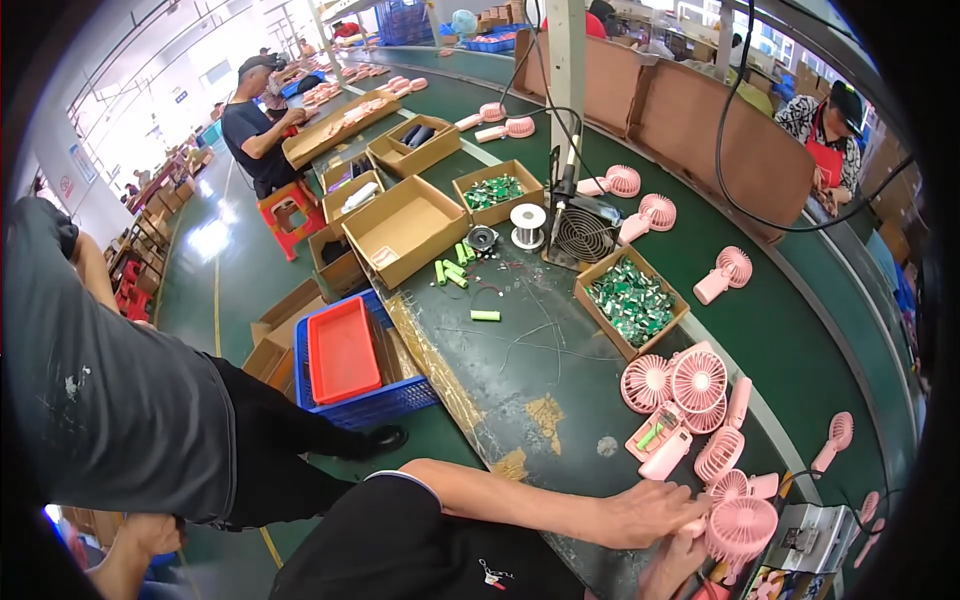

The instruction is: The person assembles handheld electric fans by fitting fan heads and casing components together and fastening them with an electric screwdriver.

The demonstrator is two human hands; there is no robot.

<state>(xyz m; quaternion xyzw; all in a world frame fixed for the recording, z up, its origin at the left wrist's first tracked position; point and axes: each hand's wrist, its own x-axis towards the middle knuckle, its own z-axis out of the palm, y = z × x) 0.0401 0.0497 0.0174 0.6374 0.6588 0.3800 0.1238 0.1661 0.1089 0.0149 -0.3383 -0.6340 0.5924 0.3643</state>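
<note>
At the lower right, my left hand (pixel 645 514) reaches in from the left with its fingers closed on a pink handheld fan (pixel 741 528). Below it, my right hand (pixel 676 566) is partly cut off by the lower edge, its fingers curled round the same fan's handle end. The round, slatted fan head points right, away from my fingers. Just beyond my hands lies a heap of pink fans (pixel 698 378). One opened pink housing (pixel 657 438) among them shows a green cell inside. A metal fixture (pixel 808 540) stands right of the fan I hold.
A carton of green circuit boards (pixel 632 302) sits beyond the fans, near a solder spool (pixel 528 226) and a black square fan (pixel 584 235). Green battery cells (pixel 486 316) lie on the bench. A conveyor (pixel 780 330) carrying pink fans runs along the right. A person (pixel 130 400) stands close at left.
</note>
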